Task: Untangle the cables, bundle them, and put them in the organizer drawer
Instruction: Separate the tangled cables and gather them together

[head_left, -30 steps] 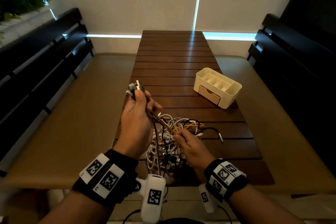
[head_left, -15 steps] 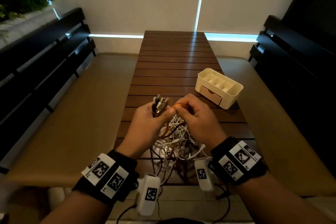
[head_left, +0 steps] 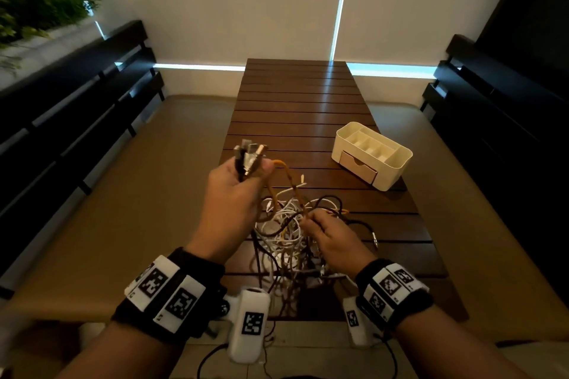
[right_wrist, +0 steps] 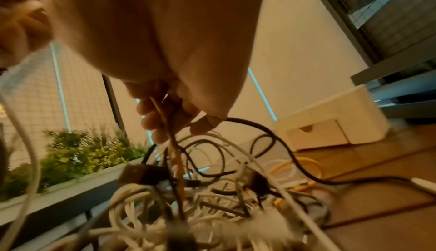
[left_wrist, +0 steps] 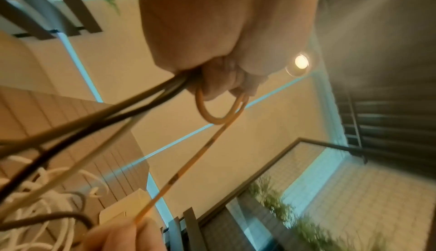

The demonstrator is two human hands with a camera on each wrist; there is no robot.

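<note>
A tangle of white, black and orange cables [head_left: 292, 231] lies on the near end of the wooden table [head_left: 295, 108]. My left hand [head_left: 237, 194] is raised above it and grips a bunch of cable plugs [head_left: 248, 155] that stick out past the thumb. An orange cable [head_left: 289, 184] loops from that hand [left_wrist: 212, 31] down to my right hand [head_left: 326, 234], which pinches the orange cable [right_wrist: 160, 113] just above the tangle [right_wrist: 212, 199]. The cream organizer [head_left: 372, 154] stands to the right with its drawer [head_left: 358, 166] closed.
Dark slatted benches [head_left: 77, 108] run along both sides of the table, the right one [head_left: 492, 120] close behind the organizer. A loose black cable end [head_left: 374, 237] trails right of the tangle. Plants [head_left: 34, 6] grow at the top left.
My right hand has dropped from beside the left hand down to the tangle, drawing the orange cable out in a loop. My left hand rose slightly with the plugs.
</note>
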